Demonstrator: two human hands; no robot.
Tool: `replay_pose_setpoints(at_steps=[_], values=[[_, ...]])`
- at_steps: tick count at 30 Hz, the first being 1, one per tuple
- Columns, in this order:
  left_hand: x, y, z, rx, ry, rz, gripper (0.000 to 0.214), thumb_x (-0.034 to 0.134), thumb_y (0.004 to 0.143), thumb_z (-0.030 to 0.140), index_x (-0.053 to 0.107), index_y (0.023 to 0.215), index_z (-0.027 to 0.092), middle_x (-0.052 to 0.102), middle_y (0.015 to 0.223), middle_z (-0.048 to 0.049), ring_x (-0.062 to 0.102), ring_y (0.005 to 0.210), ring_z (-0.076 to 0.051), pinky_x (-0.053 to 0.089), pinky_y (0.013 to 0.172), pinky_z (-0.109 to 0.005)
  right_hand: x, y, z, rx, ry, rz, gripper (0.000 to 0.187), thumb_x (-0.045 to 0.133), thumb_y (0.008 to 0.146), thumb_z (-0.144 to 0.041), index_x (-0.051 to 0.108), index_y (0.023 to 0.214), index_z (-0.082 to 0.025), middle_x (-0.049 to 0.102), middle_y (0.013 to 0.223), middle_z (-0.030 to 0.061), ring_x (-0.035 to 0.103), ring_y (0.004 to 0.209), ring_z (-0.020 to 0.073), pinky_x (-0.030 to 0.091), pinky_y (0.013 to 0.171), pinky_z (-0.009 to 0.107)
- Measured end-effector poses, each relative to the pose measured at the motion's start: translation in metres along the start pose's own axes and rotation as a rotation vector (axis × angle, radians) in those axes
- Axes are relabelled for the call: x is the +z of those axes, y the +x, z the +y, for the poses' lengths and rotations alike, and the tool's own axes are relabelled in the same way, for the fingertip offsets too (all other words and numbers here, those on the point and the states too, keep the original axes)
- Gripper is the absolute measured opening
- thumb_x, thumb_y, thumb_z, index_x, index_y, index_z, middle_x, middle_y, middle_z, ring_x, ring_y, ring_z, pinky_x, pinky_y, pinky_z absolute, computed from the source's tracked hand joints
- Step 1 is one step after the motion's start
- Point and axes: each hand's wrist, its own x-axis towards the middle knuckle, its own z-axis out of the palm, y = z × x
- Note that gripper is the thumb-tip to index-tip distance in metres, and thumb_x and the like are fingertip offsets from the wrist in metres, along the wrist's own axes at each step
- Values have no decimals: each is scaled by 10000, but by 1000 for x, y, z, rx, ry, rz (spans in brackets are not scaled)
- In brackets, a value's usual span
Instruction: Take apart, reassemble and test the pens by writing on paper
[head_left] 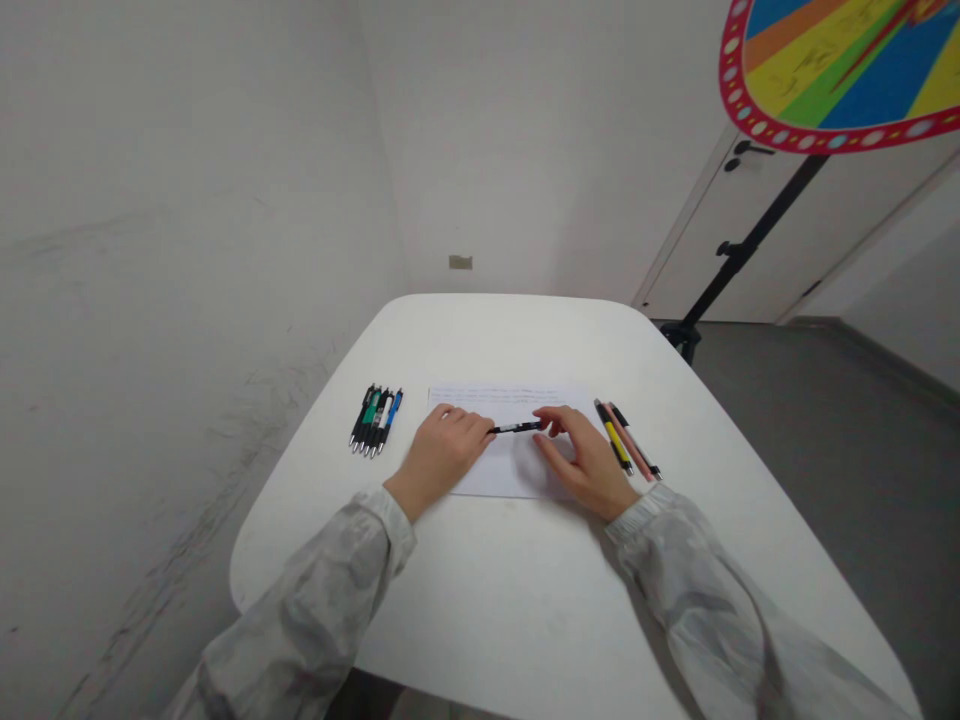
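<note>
A black pen with pale markings (pixel 516 428) is held level just above a sheet of white paper (pixel 480 480). My left hand (pixel 448 445) is closed on the pen's left end. At the other end, my right hand (pixel 589 465) is loosely curved, with a gap between thumb and fingers. Its fingertips come right up to the pen; whether they touch it I cannot tell. Rows of small handwriting run along the top of the paper, and both hands cover parts of the sheet.
Several pens (pixel 375 422) lie side by side left of the paper on the white table (pixel 487 590). To the right lie a yellow-and-black pen (pixel 615 438), a pink pen (pixel 628 442) and a black-and-white pen (pixel 637 442). A colourful wheel (pixel 840 75) stands behind on a black pole.
</note>
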Motion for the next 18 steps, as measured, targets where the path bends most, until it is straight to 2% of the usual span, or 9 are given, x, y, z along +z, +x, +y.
replay_pose_setpoints(at_steps=[3,6,12,18], values=[[8,10,1,41,-39,22,332,423,1179,374,704,1155,199,800,1061,-77,723,1000,-255,474,949,-449,6,5,3,-15,-39,-28,208,554,1088,-359,661,1216,-235,719,999,85,669,917,275,531,846,445],[16,10,-5,13,-121,41,323,469,1167,408,722,1141,209,811,1071,-73,731,1003,-249,482,961,-447,7,5,7,-20,-64,-57,190,527,1107,-355,671,1154,-240,706,917,73,647,860,271,510,805,437],[23,-4,-22,-115,-326,145,245,634,1101,424,755,1090,212,807,1014,-47,725,960,-226,517,906,-397,7,0,11,-2,-10,9,194,512,1123,-360,663,1168,-246,722,1020,96,649,959,285,515,862,453],[25,-6,-22,-92,-381,195,212,684,1076,410,755,1062,210,784,935,-40,708,879,-213,512,840,-370,10,1,11,3,41,60,180,535,1116,-332,666,1201,-244,693,1036,93,638,959,272,524,883,457]])
